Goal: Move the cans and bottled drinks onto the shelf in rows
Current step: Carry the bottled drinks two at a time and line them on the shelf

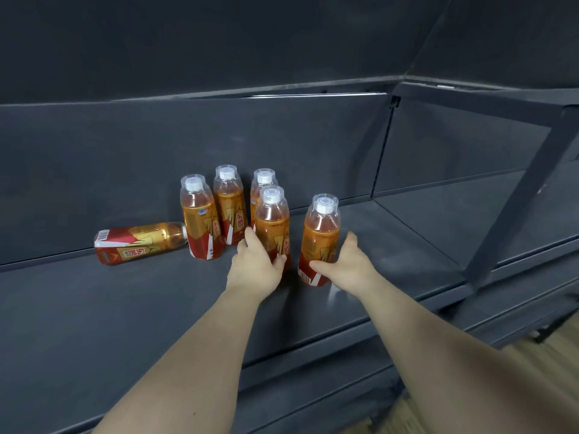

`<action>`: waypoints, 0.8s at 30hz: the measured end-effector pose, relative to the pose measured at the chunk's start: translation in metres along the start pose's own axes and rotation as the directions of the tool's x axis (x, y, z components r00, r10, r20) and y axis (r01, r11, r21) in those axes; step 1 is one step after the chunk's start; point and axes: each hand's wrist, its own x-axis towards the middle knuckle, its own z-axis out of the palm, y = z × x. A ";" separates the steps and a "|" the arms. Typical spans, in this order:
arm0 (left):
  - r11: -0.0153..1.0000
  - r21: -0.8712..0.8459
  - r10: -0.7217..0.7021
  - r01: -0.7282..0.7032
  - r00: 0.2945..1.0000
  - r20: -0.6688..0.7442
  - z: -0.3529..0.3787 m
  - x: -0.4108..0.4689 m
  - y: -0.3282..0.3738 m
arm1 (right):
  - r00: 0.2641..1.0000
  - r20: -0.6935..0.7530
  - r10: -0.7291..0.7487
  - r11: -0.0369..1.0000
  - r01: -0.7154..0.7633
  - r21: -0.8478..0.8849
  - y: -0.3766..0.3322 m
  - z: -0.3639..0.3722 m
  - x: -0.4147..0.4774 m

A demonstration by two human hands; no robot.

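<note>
Shelving in dark grey metal fills your view: the shelf (pixel 125 308) you are working on runs left to right, backed by a plain grey panel (pixel 125 158), with a slanted grey post (pixel 517 214) crossing at the right and a strip of wooden floor (pixel 532 355) showing at the lower right. Six bottles stand or lie on the shelf, all with red and gold labels, amber drink inside, and white caps under clear covers. A tipped bottle (pixel 138 244) lies on its side at the left, close to the panel, its neck end hidden behind the left bottle (pixel 197 220), which stands just beside it. Next to that stands the middle bottle (pixel 228 205), then the rear bottle (pixel 261 183), largely hidden by the front bottle (pixel 272 220) directly before it. The right bottle (pixel 319 236) stands apart from the group, nearer the shelf's front edge. Your left hand (pixel 253 264) wraps the lower part of the front bottle, fingers round its left side and thumb on the label. Your right hand (pixel 347 264) holds the right bottle low down, thumb across the front and fingers curled round the far side. Both held bottles are upright with their bases down at the shelf.
</note>
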 end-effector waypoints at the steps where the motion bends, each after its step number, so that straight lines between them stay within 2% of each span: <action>1: 0.999 -0.034 -0.011 0.011 1.000 -0.007 0.003 0.005 0.001 | 1.000 -0.010 0.007 0.999 -0.006 0.054 0.000 0.002 0.006; 10: 0.958 -0.275 -0.103 0.074 0.990 -0.094 0.025 0.031 0.014 | 0.997 0.023 -0.070 0.956 0.061 0.287 0.010 0.013 0.021; 19: 0.961 -0.260 -0.131 0.090 0.981 -0.143 0.028 0.035 0.015 | 0.997 -0.013 -0.071 0.968 0.072 0.239 0.012 0.024 0.028; 24: 0.948 -0.309 -0.105 0.078 0.992 -0.071 0.021 0.038 0.012 | 0.997 -0.020 -0.071 0.971 0.074 0.227 0.013 0.024 0.030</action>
